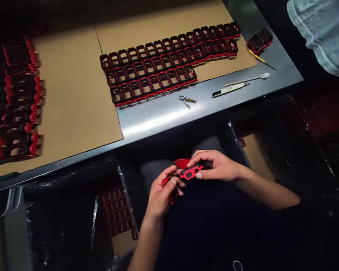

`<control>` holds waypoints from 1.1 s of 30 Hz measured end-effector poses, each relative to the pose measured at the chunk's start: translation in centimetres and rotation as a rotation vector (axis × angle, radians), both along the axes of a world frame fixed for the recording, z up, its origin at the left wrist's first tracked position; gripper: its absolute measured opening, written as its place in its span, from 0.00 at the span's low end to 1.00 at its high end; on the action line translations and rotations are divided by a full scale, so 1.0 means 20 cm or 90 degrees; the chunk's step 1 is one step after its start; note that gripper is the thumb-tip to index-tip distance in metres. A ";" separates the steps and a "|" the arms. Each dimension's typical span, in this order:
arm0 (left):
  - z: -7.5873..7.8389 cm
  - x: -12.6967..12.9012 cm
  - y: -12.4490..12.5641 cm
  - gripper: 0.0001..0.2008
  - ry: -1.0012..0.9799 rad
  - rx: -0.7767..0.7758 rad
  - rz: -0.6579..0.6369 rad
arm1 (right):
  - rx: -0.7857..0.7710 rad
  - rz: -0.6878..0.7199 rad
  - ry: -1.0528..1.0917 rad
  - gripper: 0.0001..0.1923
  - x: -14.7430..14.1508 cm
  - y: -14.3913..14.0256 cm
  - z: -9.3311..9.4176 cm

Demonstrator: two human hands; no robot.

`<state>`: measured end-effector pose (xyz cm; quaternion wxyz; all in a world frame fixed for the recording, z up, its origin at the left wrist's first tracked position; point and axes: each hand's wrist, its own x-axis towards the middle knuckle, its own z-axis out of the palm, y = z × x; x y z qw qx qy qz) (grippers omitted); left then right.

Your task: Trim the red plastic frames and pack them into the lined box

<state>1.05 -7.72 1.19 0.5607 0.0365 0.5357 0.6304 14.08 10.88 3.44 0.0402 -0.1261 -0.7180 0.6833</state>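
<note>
Below the table edge, over my lap, my right hand [218, 165] pinches a small red plastic part with black openings [191, 172] between thumb and fingers. My left hand [161, 192] grips several more red parts [173, 190], and its thumb touches the left end of the part held by my right hand. Both hands meet in front of my dark-clothed knees.
Rows of red-and-black frames [164, 62] lie on cardboard [73, 86] on the steel table [169, 113]; more stand at far left [17, 98]. Nippers [187, 99], a knife [228, 89], a swab [251, 78], two loose frames [260, 40]. Bag-lined boxes flank my legs [117, 210]. Another person's sleeve [322, 34] at top right.
</note>
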 end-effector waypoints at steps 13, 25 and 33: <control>0.14 0.03 -0.05 0.06 0.594 0.074 -0.168 | -0.486 -0.151 -0.029 0.22 -0.05 -0.12 -0.10; 0.12 0.05 -0.04 0.05 0.693 0.047 -0.185 | -0.385 -0.088 -0.122 0.21 0.00 -0.12 -0.03; 0.12 0.04 -0.04 0.07 0.679 0.046 -0.219 | -0.384 -0.089 -0.125 0.20 -0.01 -0.11 -0.03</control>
